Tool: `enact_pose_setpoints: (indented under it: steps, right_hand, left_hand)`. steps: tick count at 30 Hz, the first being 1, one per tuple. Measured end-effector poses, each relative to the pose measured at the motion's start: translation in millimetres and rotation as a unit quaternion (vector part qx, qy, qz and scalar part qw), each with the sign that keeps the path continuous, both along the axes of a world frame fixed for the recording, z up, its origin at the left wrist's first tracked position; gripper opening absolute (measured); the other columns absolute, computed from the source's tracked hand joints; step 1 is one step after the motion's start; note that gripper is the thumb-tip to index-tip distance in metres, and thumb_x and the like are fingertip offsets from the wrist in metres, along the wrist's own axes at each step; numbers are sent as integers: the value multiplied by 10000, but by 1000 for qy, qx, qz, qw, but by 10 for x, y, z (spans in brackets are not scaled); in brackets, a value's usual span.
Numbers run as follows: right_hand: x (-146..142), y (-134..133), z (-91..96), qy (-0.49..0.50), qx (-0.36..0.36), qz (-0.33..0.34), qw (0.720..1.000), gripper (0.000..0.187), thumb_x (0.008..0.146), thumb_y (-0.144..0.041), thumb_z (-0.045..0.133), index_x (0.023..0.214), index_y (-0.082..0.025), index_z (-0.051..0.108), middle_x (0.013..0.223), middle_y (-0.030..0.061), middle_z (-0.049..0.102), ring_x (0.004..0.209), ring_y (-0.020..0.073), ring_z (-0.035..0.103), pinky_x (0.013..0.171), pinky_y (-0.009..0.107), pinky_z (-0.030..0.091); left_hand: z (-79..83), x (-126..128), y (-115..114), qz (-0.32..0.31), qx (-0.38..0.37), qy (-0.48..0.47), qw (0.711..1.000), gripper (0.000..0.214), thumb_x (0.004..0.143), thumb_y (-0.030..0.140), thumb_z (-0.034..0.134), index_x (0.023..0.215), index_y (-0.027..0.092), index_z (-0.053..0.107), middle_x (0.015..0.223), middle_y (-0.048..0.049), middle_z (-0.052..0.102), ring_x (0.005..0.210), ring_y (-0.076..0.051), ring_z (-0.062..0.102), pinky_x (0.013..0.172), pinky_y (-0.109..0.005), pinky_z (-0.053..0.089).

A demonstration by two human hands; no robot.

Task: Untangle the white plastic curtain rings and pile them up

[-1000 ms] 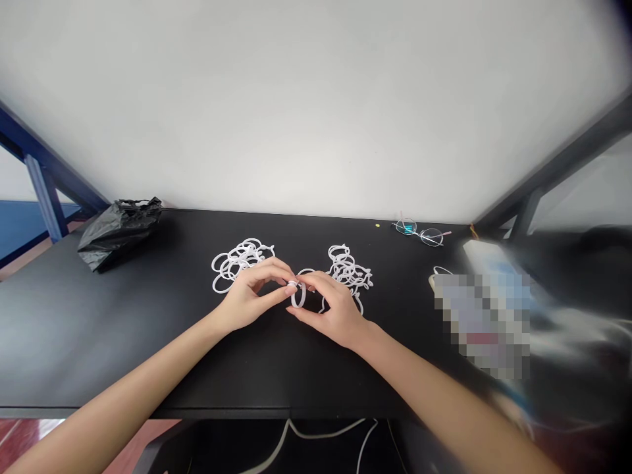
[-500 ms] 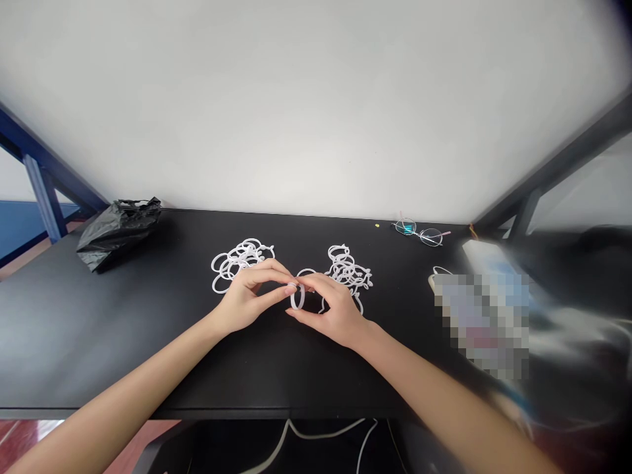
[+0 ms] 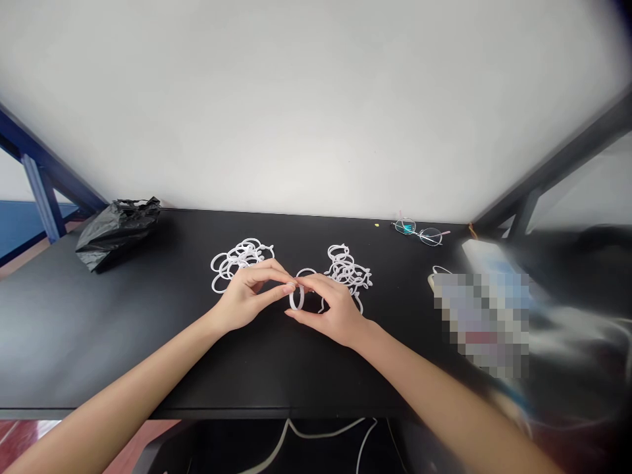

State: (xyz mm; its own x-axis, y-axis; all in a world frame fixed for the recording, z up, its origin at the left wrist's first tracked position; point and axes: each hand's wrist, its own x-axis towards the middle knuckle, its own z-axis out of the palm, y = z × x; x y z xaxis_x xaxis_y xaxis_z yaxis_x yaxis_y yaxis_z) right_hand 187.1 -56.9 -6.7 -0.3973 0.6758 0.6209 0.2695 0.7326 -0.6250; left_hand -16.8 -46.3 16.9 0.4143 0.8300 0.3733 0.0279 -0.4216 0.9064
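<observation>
My left hand (image 3: 249,297) and my right hand (image 3: 330,308) meet over the middle of the black table (image 3: 148,329). Between their pinched fingertips they hold one small white plastic ring (image 3: 297,298) upright, just above the tabletop. A pile of white rings (image 3: 236,259) lies beyond my left hand. A second pile of white rings (image 3: 348,270) lies beyond my right hand, partly hidden by its fingers.
A crumpled black plastic bag (image 3: 116,228) sits at the table's far left. A pair of glasses (image 3: 419,232) lies at the far right by the wall. A blurred-out object (image 3: 481,316) covers the right side. White cables (image 3: 316,438) hang below the front edge.
</observation>
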Motion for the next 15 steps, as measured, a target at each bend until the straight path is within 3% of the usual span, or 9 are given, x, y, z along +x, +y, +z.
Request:
enact_pose_setpoints:
  steps: [8,15]
  right_hand:
    - [1,-8,20,1,3,3,1000,375,819,-343,755,1142,-192,638,922,67,705,832,197,682,781,341,593]
    - [-13,-10,23,1,2,-3,1000,374,821,-354,747,1141,-195,637,902,61,695,814,192,671,764,339,589]
  left_hand:
    - [-10,4,7,9,-10,1,1000,114,877,184,696,927,242,782,817,-32,680,754,-135,618,695,-255,510]
    - [-28,9,24,-5,-12,-12,1000,128,887,177,680,947,245,770,883,-34,685,824,-142,641,756,-261,536]
